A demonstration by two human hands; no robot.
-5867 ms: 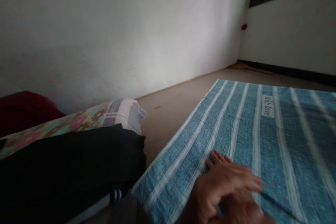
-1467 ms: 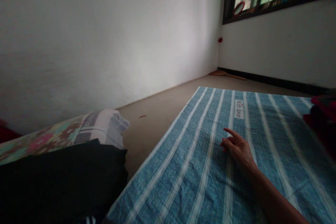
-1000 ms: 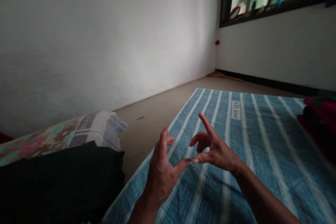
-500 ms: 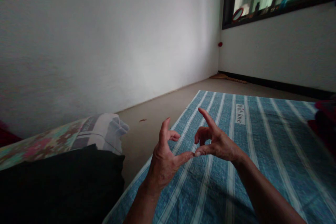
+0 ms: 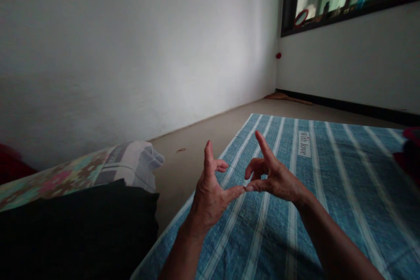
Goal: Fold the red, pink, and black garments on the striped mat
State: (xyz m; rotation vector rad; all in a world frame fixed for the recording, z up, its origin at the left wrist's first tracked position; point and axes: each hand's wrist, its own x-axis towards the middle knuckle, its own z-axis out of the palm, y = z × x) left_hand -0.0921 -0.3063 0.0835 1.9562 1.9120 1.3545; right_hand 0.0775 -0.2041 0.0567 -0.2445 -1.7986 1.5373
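Note:
My left hand [image 5: 211, 194] is raised above the blue striped cloth [image 5: 308, 227], its index finger pointing up and its thumb stretched to the right. Opposite it, my right hand [image 5: 274, 179] has its index finger extended up and to the left, with the other fingers curled loosely. The two thumb tips touch each other. Neither hand shows any object in it, and the fingers stand apart from the thumbs. A white label [image 5: 303, 143] reading "With love" lies on the cloth beyond my right hand.
Folded bedding with a floral part [image 5: 55, 179] and a dark cloth [image 5: 75, 232] lie at the left. A small ring-like loop [image 5: 181, 150] rests on the floor. Dark red fabric [image 5: 408, 153] sits at the right edge. A round mirror [image 5: 301, 17] stands on the windowsill.
The view has shifted slightly, so the room appears a little further right. My left index finger is straighter, and both index fingers point more upright. The thumb tips stay together.

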